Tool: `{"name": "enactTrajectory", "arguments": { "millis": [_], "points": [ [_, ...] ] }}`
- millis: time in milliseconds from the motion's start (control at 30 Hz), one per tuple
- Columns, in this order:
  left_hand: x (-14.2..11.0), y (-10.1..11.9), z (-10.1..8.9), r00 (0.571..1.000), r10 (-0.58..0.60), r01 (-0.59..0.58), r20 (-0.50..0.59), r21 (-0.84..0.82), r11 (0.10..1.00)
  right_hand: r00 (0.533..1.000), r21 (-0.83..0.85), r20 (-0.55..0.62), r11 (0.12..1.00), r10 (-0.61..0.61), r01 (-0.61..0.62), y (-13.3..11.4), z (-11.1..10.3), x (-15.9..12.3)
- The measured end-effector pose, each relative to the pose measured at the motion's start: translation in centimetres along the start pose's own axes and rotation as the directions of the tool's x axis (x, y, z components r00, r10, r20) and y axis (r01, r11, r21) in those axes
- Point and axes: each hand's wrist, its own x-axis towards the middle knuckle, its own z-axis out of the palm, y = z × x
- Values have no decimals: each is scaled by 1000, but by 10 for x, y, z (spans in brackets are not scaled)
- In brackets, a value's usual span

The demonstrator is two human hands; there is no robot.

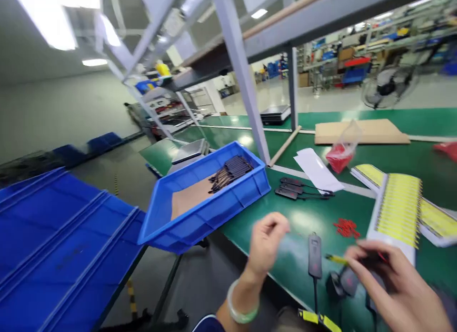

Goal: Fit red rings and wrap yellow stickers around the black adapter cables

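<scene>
My left hand (pixel 267 241), slightly blurred, is raised over the table's front edge with thumb and fingers closed together; I cannot make out anything in them. At the lower right, my right hand (pixel 396 282) pinches a small yellow label strip (pixel 335 259) at its fingertips. A bit of red shows between its fingers. Between the hands lies a black adapter box (pixel 314 256) with a cable running toward me. Yellow cable labels (pixel 310 316) show at the bottom edge. Another dark device (pixel 348 280) lies beside and partly under my right hand. Small red pieces (pixel 347 227) are piled beyond it.
A blue bin (pixel 214 227) at the left holds several black cabled devices (pixel 235 170). More black adapters (pixel 287 191) lie near white paper (pixel 317 170). Yellow label sheets (pixel 400 203), a plastic bag of red pieces (pixel 339 155) and cardboard (pixel 360 132) sit farther right. A shelf post (pixel 243 75) rises behind.
</scene>
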Motion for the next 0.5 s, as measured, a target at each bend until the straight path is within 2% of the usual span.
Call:
{"name": "enactTrajectory", "arguments": {
  "millis": [33, 100, 133, 167, 200, 267, 300, 333, 400, 500],
  "points": [
    [-1, -3, -14, 998, 11, -8, -64, 40, 999, 994, 1, 82, 997, -75, 76, -8, 4, 9],
    [-3, -11, -38, 988, 27, -13, -151, 95, 995, 938, 8, 213, 960, -275, 280, -21, 13, 29],
    [-5, -15, -49, 983, 19, 1, -181, 110, 994, 891, -9, 283, 928, -355, 373, -25, 19, 39],
    [-8, -20, -58, 980, 3, 20, -197, 112, 994, 818, -19, 356, 872, -452, 490, -27, 25, 45],
    [-10, -26, -66, 976, -9, 34, -216, 110, 993, 736, -46, 463, 815, -495, 577, -27, 32, 49],
    [-16, -38, -78, 972, -53, 83, -229, 126, 989, 573, -106, 675, 707, -465, 699, -21, 50, 45],
    [-19, -44, -82, 970, -82, 119, -227, 156, 980, 514, -132, 748, 664, -421, 736, -16, 60, 38],
    [-21, -52, -83, 969, -115, 160, -217, 202, 966, 477, -157, 796, 633, -374, 758, -9, 70, 28],
    [-25, -70, -80, 967, -191, 236, -166, 315, 919, 427, -184, 859, 608, -282, 772, 7, 88, 4],
    [-31, -99, -62, 960, -277, 262, -35, 455, 851, 424, -205, 881, 639, -210, 742, 28, 100, -28]
  ]
}}
